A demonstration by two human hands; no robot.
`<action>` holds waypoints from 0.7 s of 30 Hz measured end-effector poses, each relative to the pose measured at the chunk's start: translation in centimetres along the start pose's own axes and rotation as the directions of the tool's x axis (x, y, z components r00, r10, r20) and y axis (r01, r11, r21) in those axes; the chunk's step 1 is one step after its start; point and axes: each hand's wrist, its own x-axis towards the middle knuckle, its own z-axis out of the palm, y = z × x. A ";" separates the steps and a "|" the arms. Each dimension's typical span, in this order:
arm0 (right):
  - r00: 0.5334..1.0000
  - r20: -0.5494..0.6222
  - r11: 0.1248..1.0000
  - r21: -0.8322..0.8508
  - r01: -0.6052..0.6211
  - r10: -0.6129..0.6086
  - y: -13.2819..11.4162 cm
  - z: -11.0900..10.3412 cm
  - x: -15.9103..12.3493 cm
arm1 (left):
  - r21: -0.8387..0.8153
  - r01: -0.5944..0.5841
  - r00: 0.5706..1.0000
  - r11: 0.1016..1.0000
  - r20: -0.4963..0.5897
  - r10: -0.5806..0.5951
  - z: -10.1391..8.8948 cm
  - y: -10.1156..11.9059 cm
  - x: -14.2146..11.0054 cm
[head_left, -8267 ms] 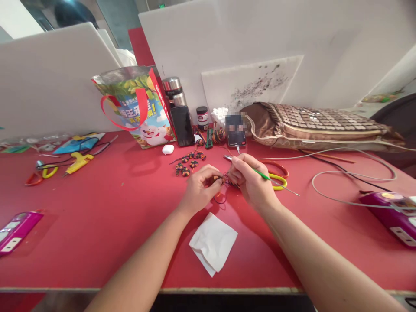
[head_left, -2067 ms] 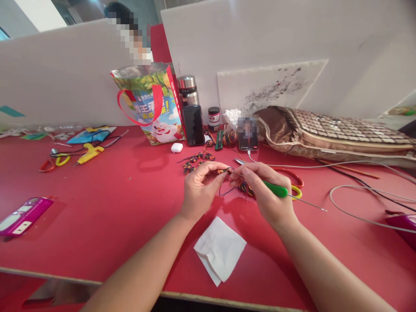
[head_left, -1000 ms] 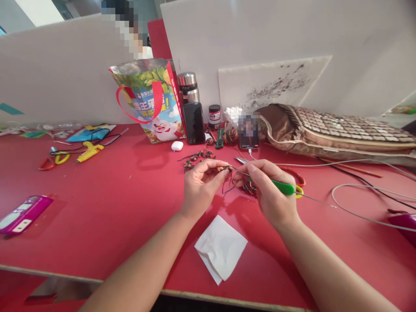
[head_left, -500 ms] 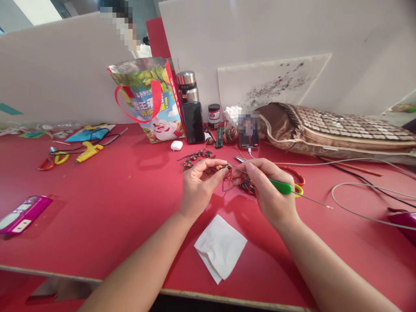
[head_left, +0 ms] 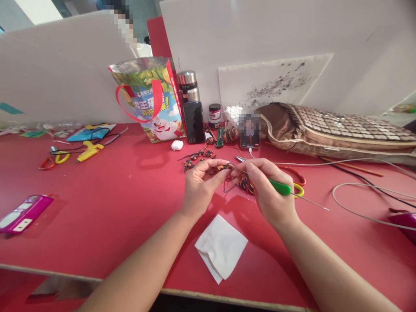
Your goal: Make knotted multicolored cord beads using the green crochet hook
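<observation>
My left hand (head_left: 202, 186) pinches a small piece of multicoloured crochet work (head_left: 224, 167) between thumb and fingers. In my right hand (head_left: 271, 190) is a crochet hook with a green handle (head_left: 280, 187). One thin metal end points at the yarn piece, and the other sticks out to the right. Loose strands of yarn hang between the hands. A ball of multicoloured yarn (head_left: 246, 186) lies partly hidden behind my right fingers. Several finished-looking knotted yarn pieces (head_left: 198, 157) rest beyond my left hand. Scissors with orange and yellow handles (head_left: 298, 190) lie behind my right hand.
A folded white tissue (head_left: 221, 249) lies in front of my hands on the red table (head_left: 130, 221). Beyond stand a shopping bag (head_left: 152, 104), a black phone (head_left: 194, 122) and a charging phone (head_left: 249, 136). A glue gun (head_left: 89, 151) lies left; cables (head_left: 354, 188) trail right.
The hook's rear end has dipped slightly, and its tip shifts a little at the yarn piece. Both hands keep their grips in nearly the same place.
</observation>
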 end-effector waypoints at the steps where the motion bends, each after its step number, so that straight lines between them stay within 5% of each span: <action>1: 1.000 -0.005 1.000 -0.008 -0.004 0.004 0.0 0.0 0.0 | -0.003 0.000 1.000 1.000 -0.001 0.000 0.0 0.0 0.0; 9: 0.996 0.047 0.997 0.034 -0.074 0.072 -0.3 -0.5 0.2 | 0.039 0.018 0.998 0.999 0.052 -0.020 -0.1 0.6 0.2; 14: 0.990 0.138 0.991 -0.134 0.001 0.018 -1.3 -0.7 0.4 | 0.060 0.085 0.995 0.995 0.053 -0.088 -0.2 0.8 0.3; 21: 0.992 -0.022 0.991 -0.045 -0.123 0.122 -0.8 -1.6 0.9 | 0.034 0.152 0.985 0.988 0.081 -0.154 -0.2 0.6 0.3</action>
